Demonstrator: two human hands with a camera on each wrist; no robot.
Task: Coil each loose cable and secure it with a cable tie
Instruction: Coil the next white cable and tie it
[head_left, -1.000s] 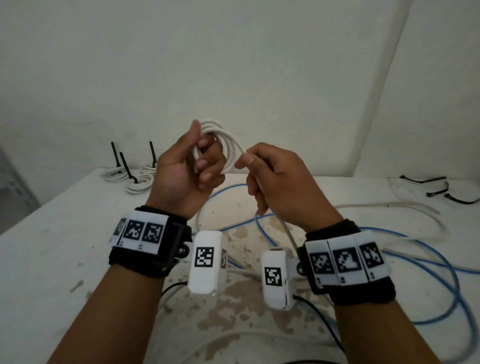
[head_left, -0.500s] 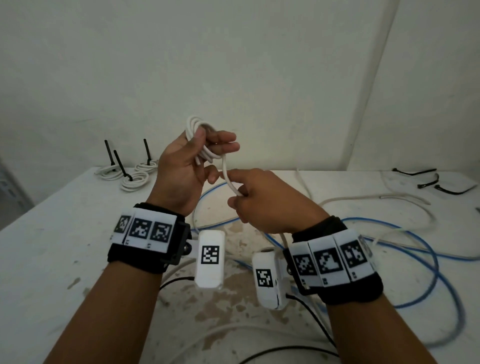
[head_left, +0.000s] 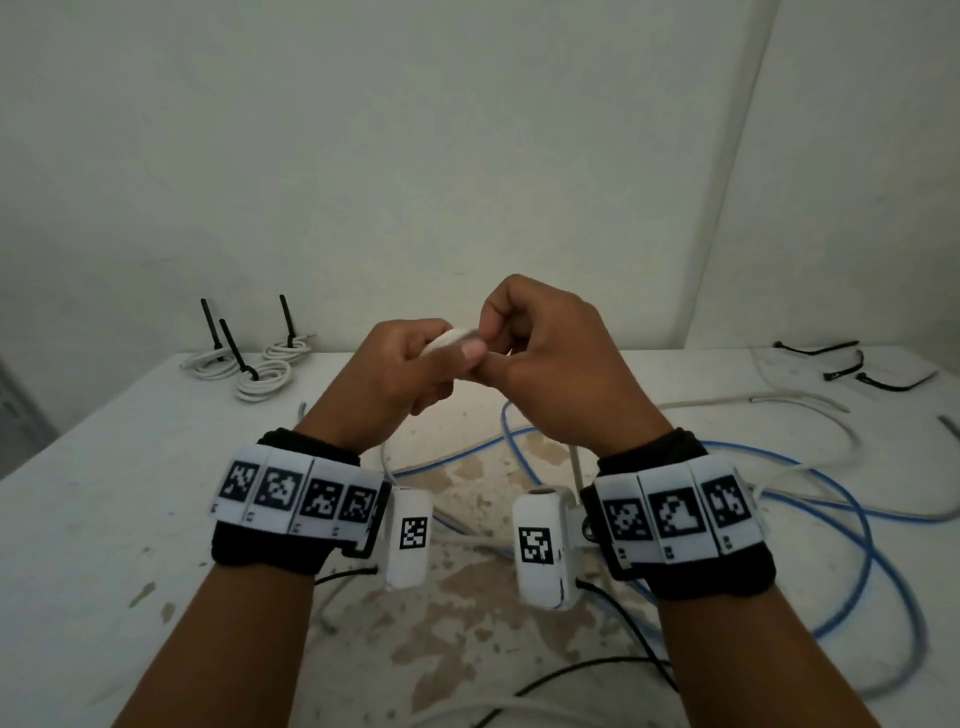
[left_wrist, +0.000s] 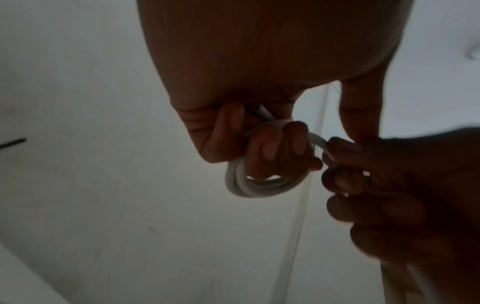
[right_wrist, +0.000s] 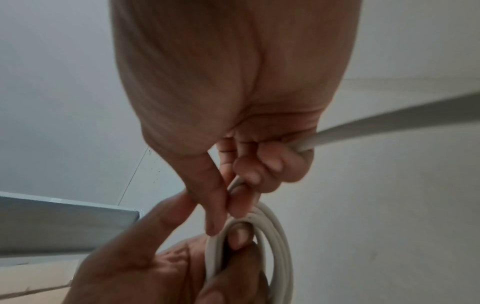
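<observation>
Both hands are raised together above the table. My left hand (head_left: 415, 364) grips a small coil of white cable (left_wrist: 257, 185), with several loops wrapped round its curled fingers; the coil (right_wrist: 272, 242) also shows in the right wrist view. My right hand (head_left: 524, 343) pinches the running strand of the same white cable (right_wrist: 363, 131) between thumb and fingers, right against the coil. In the head view only a sliver of the coil (head_left: 449, 338) shows between the hands. The strand trails down behind my right wrist to the table.
Three tied white coils (head_left: 260, 376) with upright black cable ties lie at the table's far left. Loose black cable ties (head_left: 852, 369) lie far right. A blue cable (head_left: 852, 525) and a white cable (head_left: 810, 410) sprawl over the stained white table (head_left: 104, 519).
The hands have come together and dropped lower; the right hand rose from below the coil to beside it, laying the strand onto the loops. The coil is now mostly hidden between the hands.
</observation>
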